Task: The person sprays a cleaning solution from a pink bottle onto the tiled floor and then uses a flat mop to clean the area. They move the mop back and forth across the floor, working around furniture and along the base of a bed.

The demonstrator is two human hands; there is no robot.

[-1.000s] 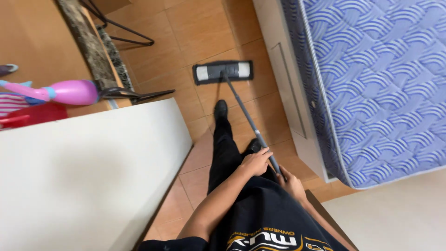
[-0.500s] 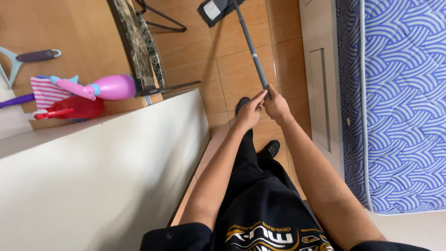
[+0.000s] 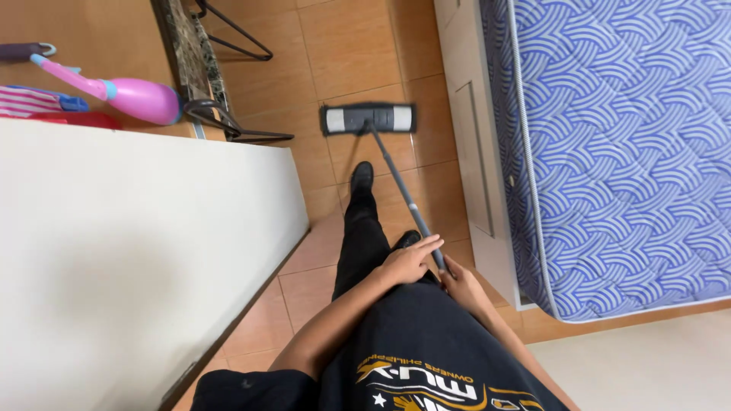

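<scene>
Head view: both hands, left (image 3: pixel 407 264) and right (image 3: pixel 463 288), clench the light, stiff grey flat-mop pole (image 3: pixel 403 192); its rectangular head (image 3: pixel 369 119) lies at 12 o'clock.

I see both forearms stretched forward and down, bare. Left hand (image 3: pixel 407 262) curled closed, knuckles up, fingers wrapped tight. Right hand (image 3: pixel 463 285) just behind, lower, also gripping, thumb side partly hidden.
</scene>
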